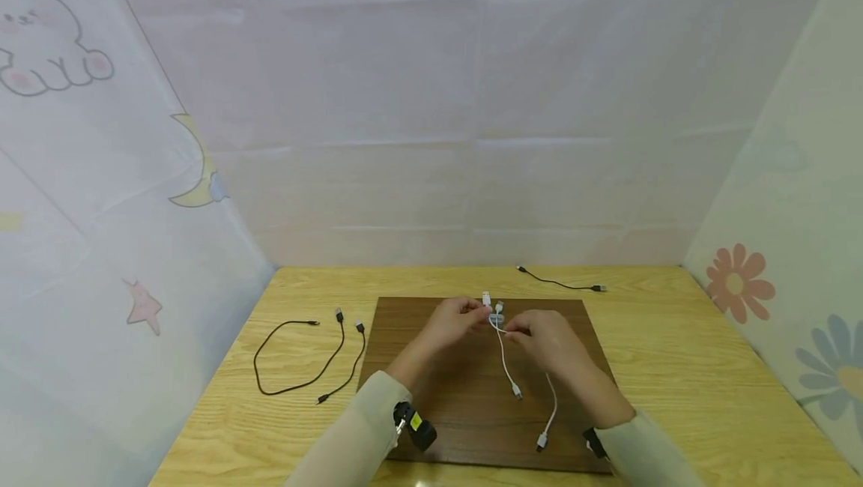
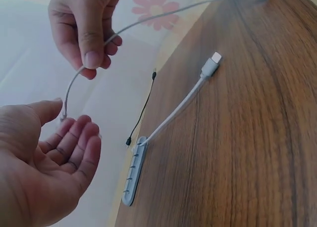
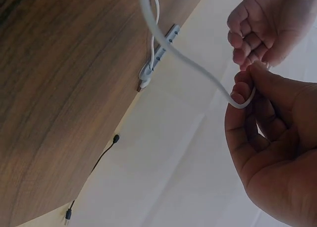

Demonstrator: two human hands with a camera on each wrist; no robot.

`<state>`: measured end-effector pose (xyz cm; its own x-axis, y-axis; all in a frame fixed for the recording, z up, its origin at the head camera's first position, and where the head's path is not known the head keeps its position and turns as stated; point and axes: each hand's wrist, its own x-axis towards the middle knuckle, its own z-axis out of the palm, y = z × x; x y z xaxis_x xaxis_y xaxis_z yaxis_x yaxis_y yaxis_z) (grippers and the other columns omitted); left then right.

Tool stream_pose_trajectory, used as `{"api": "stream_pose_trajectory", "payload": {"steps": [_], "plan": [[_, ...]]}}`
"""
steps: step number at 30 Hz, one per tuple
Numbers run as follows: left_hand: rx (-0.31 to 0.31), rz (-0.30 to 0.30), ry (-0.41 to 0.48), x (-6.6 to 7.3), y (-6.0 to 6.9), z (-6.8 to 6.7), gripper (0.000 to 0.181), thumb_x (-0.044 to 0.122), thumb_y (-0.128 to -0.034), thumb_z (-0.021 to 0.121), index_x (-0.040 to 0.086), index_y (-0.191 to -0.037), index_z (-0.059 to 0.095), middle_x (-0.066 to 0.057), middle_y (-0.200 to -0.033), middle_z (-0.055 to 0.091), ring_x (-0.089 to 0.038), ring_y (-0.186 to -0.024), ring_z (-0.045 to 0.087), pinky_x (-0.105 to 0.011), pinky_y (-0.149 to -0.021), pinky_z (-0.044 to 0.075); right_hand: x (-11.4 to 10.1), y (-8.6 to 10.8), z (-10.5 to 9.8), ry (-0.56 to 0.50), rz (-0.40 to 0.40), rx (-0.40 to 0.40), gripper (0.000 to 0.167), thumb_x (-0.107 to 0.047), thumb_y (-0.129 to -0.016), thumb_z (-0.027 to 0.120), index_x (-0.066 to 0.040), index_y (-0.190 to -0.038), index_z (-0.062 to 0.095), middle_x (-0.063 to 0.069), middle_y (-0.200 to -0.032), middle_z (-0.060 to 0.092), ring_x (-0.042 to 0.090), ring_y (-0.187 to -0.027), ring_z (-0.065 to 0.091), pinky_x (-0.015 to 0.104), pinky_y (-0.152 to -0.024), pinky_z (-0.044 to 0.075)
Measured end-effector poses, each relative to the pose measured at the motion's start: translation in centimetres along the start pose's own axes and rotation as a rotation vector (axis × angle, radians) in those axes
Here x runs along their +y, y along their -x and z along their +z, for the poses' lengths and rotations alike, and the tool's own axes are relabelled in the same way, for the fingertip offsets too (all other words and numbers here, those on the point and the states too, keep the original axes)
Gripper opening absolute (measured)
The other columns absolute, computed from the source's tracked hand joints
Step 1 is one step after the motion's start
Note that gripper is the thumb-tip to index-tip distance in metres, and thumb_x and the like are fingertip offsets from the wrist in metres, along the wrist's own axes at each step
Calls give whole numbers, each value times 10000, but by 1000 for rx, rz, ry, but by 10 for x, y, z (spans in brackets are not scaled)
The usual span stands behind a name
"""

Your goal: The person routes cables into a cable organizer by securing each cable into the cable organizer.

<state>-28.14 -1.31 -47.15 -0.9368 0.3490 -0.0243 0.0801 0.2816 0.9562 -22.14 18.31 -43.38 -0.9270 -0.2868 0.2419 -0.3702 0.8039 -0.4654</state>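
Observation:
A white USB cable (image 1: 550,413) is stretched between both hands above the brown board. My left hand (image 1: 452,322) pinches it close to one plug (image 1: 486,298), which pokes up past the fingertips. Between thumb and fingers, my right hand (image 1: 549,339) grips the cord a short way along; the far end trails down to a plug (image 1: 542,440) on the board. Behind and below the hands is a grey cable holder (image 2: 132,175) with several slots. A second white cable (image 2: 176,110) sits in its end slot, its plug (image 2: 210,66) pointing toward the board's near side.
The brown board (image 1: 465,427) lies on a light wooden table (image 1: 688,367). Left of it are a long black cable (image 1: 256,367) and a shorter black cable (image 1: 352,376). Another short black cable (image 1: 559,282) lies behind the board. Printed sheets (image 1: 377,97) enclose the table's back and sides.

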Motion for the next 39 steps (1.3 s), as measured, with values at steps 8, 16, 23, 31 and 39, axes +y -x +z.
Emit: {"api": "stream_pose_trajectory", "payload": {"steps": [8,16,23,31,39], "plan": [[-9,-33,221,-1,-11,3,274,144,-975,695,-86,-1115,648,-216,-999,735,-463,-1002,693,-497,-879,579,4,-1,7,-3,-52,-1,38,-68,-875,776,-88,-895,800,-12,-878,765,101,-756,664,279,-633,522],[-13,-38,272,2,-11,3,265,94,-958,703,-101,-1125,642,-249,-1039,717,-321,-896,727,-548,-943,538,4,-1,15,-6,-37,5,40,-53,-866,784,-83,-888,798,-8,-873,762,124,-780,687,313,-669,554],[50,-56,310,-4,-16,4,213,75,-975,676,-98,-1098,653,-294,-1060,700,-123,-749,691,-458,-882,584,4,5,19,-37,10,-9,65,-69,-889,767,-86,-940,803,4,-896,757,77,-716,600,271,-617,504],[161,-77,329,-3,-22,-4,200,67,-979,667,-83,-1110,654,-105,-880,703,-121,-708,684,-333,-765,612,0,16,25,-43,21,-26,70,-52,-887,763,-79,-946,791,0,-914,740,128,-817,668,343,-712,556],[178,-101,277,-6,-33,-7,202,74,-980,669,-69,-1121,649,-140,-928,707,-125,-703,678,-342,-758,613,-2,27,30,-16,-46,-99,49,-50,-882,764,-81,-914,784,-24,-879,728,106,-774,654,291,-666,542]]}}
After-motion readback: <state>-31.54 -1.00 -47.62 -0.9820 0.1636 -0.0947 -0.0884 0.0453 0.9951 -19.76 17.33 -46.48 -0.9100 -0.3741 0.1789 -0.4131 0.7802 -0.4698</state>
